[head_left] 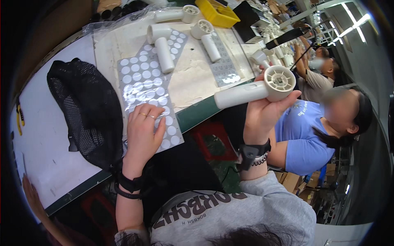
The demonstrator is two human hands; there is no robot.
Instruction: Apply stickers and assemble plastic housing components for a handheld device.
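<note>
My right hand [266, 117] is raised on the right, its fingers wrapped round the head of a white hair-dryer-shaped housing [242, 94]. The round, spoked end of that housing faces up, and its handle points left. On the near end of a sheet of round white stickers [143, 74] rests my left hand [144, 129], fingers bent over it and thumb apart, with nothing visible in it. A second sticker sheet [178, 43] lies partly under another white housing [163, 51]. More such housings lie behind, one [209, 43] on a silvery label sheet [223, 67] and one [176, 15] at the back.
Left of my left hand lies a black mesh bag [92, 110]. A yellow bin [217, 13] and a black box [248, 22] stand at the back. A co-worker in a blue shirt [303, 135] sits close on the right. Another person's arm [35, 199] shows at lower left.
</note>
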